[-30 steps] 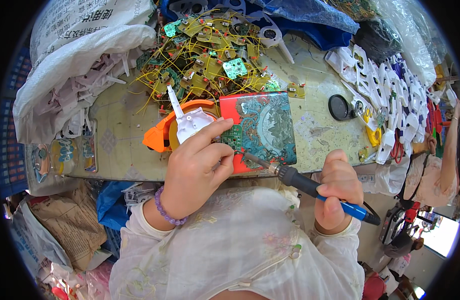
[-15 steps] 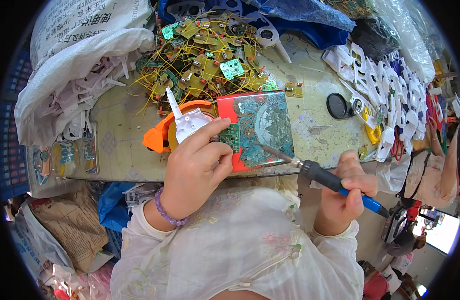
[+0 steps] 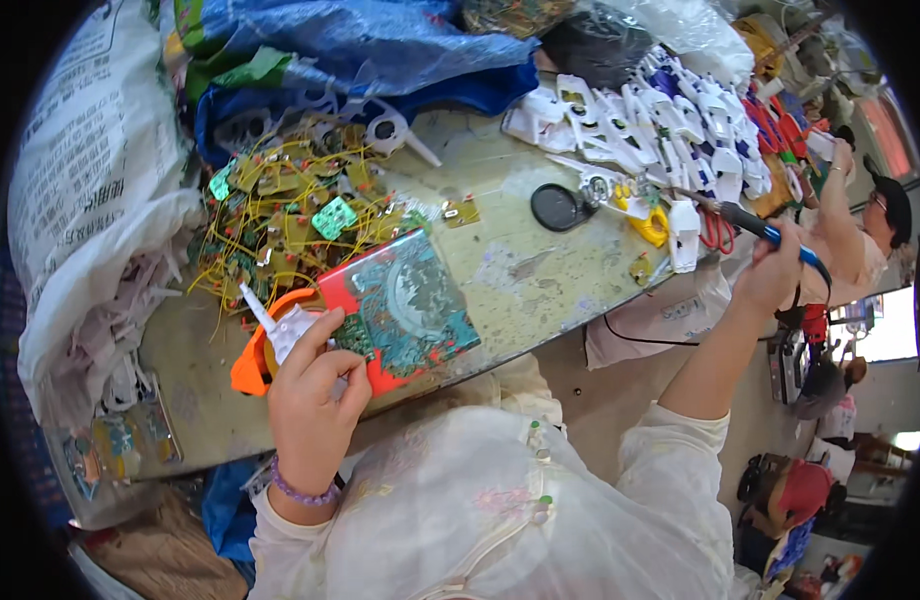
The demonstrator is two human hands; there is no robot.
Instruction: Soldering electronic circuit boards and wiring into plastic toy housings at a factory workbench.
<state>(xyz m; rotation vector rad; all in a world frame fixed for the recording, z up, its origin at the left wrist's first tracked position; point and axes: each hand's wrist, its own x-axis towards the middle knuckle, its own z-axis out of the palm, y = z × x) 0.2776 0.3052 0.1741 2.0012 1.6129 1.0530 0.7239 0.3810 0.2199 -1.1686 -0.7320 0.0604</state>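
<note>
My right hand (image 3: pixel 772 268) is closed round the blue and black handle of a soldering iron (image 3: pixel 745 218), reaching far out to the right. Its tip points left over the white plastic parts at the table's right end. My left hand (image 3: pixel 318 390) has its index finger and thumb at a small green circuit board (image 3: pixel 356 336), which lies on the left edge of a flat red and teal box (image 3: pixel 412 295). Partly behind those fingers is a white plastic housing (image 3: pixel 292 328) with a narrow stem. It rests against an orange ring-shaped object (image 3: pixel 248 368).
A tangled heap of circuit boards with yellow wires (image 3: pixel 280 215) lies beyond the box. White plastic parts (image 3: pixel 670 125) are piled at right, near a round black lid (image 3: pixel 557 207) and red-handled scissors (image 3: pixel 718 232). A white sack (image 3: pixel 90 200) stands left. Another person (image 3: pixel 880 215) sits far right.
My right hand has swung outward to the right, taking the soldering iron away from the box. The whole view has turned, while my left hand stays at the circuit board.
</note>
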